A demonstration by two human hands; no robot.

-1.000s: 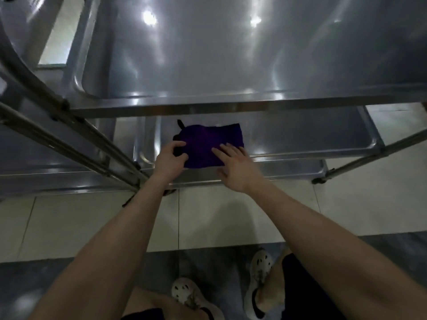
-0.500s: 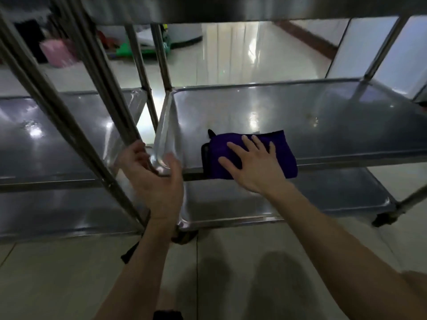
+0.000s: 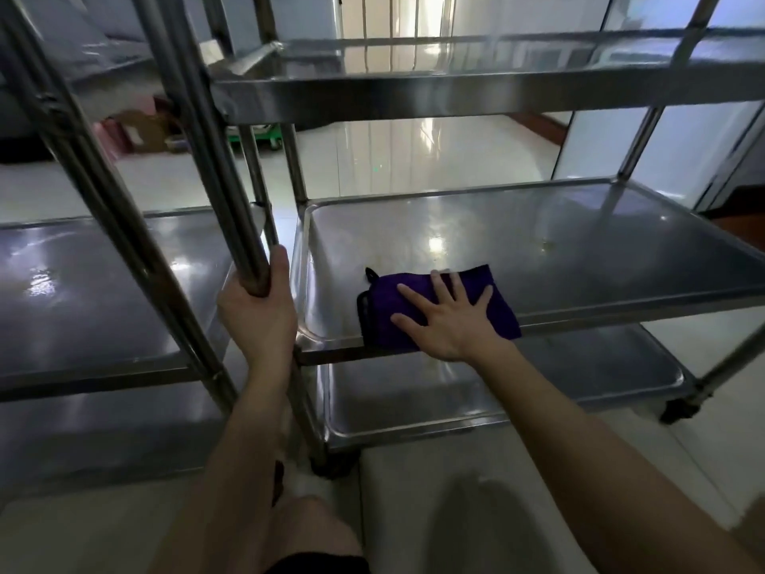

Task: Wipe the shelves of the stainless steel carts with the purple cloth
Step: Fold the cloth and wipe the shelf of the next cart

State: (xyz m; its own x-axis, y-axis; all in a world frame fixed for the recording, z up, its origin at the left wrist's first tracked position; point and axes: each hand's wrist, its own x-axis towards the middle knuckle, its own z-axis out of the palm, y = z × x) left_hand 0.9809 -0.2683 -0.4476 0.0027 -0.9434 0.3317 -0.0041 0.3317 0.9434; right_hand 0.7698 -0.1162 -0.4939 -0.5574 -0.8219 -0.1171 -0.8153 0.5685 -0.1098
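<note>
A folded purple cloth lies at the front left of the middle shelf of the right stainless steel cart. My right hand rests flat on the cloth with fingers spread, pressing it onto the shelf. My left hand is wrapped around the cart's upright post at the shelf's left front corner. The cart's top shelf is above and its bottom shelf below.
A second steel cart stands close on the left, its shelves level with these. A caster wheel sits at the right cart's corner. Boxes and a pink item lie on the shiny tiled floor behind. My knee is low in view.
My view has dropped to shelf level. My left hand left the cloth and gripped the cart's post. My right hand stays flat on the cloth on the middle shelf.
</note>
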